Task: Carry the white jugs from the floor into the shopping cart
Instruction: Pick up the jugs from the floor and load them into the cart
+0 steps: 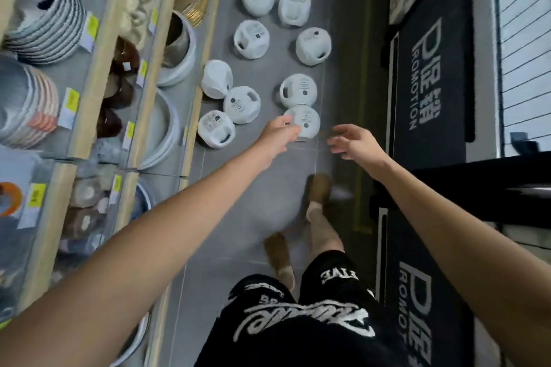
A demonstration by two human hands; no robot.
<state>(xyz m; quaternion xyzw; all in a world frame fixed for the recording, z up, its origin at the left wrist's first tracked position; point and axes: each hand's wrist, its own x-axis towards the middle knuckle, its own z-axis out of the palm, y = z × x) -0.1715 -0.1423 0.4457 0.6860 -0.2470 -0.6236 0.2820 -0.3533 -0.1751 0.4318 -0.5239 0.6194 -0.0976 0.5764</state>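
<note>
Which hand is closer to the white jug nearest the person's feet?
Left. The left hand reaches that nearest jug at its left edge, fingers over its rim; whether it grips is unclear. The right hand hangs open, apart, to the jug's right.

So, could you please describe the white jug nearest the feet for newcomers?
Find the grey tiled floor between the wooden shelves and the black promotion mat. Among many alike, this round white jug is the nearest on the mat side, the only one at the left hand's fingertips.
</note>
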